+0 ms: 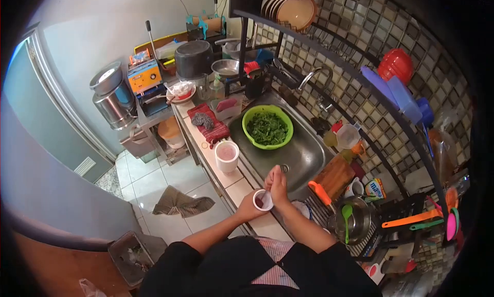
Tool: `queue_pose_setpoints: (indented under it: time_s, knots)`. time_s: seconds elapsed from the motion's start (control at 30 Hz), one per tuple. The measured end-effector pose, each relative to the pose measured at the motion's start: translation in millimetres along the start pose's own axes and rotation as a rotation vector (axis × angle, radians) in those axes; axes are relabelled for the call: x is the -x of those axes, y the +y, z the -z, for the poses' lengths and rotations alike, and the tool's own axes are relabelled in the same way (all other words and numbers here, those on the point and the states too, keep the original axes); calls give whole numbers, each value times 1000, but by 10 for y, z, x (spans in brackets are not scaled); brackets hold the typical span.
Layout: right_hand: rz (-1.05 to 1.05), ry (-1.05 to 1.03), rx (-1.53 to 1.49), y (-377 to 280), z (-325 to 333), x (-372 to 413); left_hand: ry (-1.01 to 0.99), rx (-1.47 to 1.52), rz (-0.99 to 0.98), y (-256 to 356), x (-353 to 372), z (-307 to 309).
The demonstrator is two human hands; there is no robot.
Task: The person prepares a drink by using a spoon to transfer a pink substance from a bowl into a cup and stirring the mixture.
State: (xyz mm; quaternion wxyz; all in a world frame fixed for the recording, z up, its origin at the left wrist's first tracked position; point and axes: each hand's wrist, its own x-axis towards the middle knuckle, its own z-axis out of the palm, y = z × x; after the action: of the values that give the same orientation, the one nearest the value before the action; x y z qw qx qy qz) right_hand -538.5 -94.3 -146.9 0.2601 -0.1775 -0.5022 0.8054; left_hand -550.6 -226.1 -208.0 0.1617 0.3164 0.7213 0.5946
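Note:
My left hand (248,208) is wrapped round a small white cup (268,206) at the counter's edge, with something reddish-pink inside it. Just above the cup's rim is my right hand (278,186), its fingers drawn together; what they hold, if anything, is hidden. A larger white tub (226,163), pinkish inside, stands on the tiled counter beyond my left hand. In the sink (314,155) sits a bright green colander (289,135) full of chopped leafy greens (266,128).
A red cloth (218,130) with a grey scrubber (203,121) lies on the counter. Right of the sink are a wooden cutting board (334,177), an orange-handled utensil (320,192) and a metal pot (360,227) with a green spoon (347,214). A dark rack (319,40) overhangs the sink.

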Motion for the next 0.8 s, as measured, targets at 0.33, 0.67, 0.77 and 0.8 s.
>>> queue_pose_setpoints:
  time_s: [0.33,0.67,0.77,0.8]
  knots:
    - [-37,9,-132,-44,-43,-182,57,208,-5,-57,-66,-33]
    - [-133,-492,121,37,-88,9,-50,99,51,-38,16,39]
    - [90,-533,218,-4,-202,135,-34,99,51,-151,-29,42]
    - [92,-533,219,24,-206,98,1,133,58,-159,-40,25]
